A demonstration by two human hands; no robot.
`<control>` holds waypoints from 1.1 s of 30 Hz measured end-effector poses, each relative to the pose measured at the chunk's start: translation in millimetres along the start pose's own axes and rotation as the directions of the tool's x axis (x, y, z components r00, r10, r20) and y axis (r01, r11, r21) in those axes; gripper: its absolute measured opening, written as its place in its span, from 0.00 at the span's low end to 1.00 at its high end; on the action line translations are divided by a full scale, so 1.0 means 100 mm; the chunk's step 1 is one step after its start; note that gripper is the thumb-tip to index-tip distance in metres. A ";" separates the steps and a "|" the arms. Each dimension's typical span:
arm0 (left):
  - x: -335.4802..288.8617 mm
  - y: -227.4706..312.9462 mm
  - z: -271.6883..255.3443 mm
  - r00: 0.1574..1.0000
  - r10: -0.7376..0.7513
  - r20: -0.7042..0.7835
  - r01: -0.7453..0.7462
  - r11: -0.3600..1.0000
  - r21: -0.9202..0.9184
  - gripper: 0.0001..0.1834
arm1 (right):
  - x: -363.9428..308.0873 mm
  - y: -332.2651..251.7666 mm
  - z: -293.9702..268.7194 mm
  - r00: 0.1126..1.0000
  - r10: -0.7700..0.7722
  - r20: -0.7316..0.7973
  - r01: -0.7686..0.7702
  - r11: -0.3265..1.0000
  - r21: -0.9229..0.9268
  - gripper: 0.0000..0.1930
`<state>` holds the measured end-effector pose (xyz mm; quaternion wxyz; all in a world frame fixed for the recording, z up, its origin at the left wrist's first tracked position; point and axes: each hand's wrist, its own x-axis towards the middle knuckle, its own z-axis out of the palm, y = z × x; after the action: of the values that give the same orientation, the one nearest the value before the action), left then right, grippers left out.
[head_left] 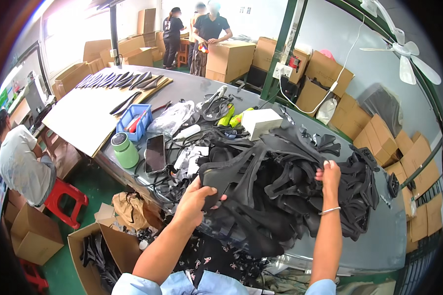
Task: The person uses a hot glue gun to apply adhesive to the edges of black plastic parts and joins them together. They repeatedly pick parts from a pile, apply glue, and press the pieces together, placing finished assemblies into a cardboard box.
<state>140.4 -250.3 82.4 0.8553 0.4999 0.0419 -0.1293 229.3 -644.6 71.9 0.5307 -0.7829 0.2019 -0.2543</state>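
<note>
My left hand [197, 200] is closed on the wide end of a black bicycle saddle cover [226, 176], its thumb lying on top. That cover narrows toward the middle of the table. Farther right, my right hand [329, 175] pinches the edge of another black saddle cover [293, 141], which stretches left from the fingers. Both are held above a large heap of similar black covers [352, 196], some limp and overlapping. Part of the heap is hidden beneath the held pieces.
Left of the heap are a phone [155, 153], a green jar [124, 150] and a blue basket [134, 121]. A white box [262, 123] stands behind it. Dark pieces line a pale board [79, 112]. An open carton [103, 255] sits below left; several people are nearby.
</note>
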 end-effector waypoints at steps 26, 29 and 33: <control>-0.26 -0.51 0.36 1.000 0.011 0.002 -0.011 0.993 -0.117 0.21 | -2.16 -0.80 0.69 0.355 -0.721 0.594 0.876 0.035 -0.481 0.18; -0.26 -0.49 0.37 0.986 0.043 -0.159 -0.065 0.989 -0.133 0.20 | -2.16 -0.76 0.69 0.334 -0.711 0.619 0.886 0.014 -0.463 0.16; -0.10 -0.56 0.12 0.980 0.186 -0.064 -0.182 0.981 0.070 0.24 | -2.06 -0.85 0.57 0.441 -0.678 0.587 0.894 0.279 -0.349 0.12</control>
<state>115.7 -285.4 43.4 0.8452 0.5329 0.0214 -0.0333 105.2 -452.0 95.5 0.0636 -0.9304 -0.2389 -0.2706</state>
